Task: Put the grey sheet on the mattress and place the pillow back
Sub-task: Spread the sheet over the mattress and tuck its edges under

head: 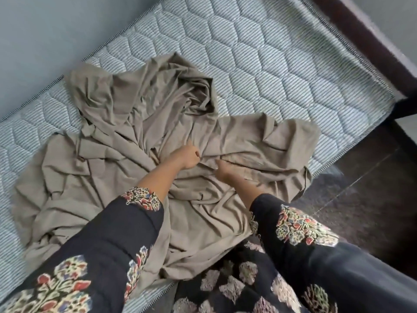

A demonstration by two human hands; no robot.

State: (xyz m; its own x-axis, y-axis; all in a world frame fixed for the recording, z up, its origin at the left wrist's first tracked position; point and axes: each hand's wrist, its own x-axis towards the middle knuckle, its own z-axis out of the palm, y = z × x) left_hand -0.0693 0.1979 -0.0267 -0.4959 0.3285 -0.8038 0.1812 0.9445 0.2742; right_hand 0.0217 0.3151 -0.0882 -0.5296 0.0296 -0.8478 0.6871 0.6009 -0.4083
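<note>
Underneath, quilted mattress, crumpled grey sheet, grey wall, dark floor

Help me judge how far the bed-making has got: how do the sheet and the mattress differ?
The sheet is plain grey-beige; the mattress is pale blue-grey with fine stripes and quilted hexagons. The sheet lies crumpled in folds; the mattress lies flat. The sheet covers only the near middle, with an edge hanging off the near side; the mattress is bare around it. Both are greyish cloth.
</note>
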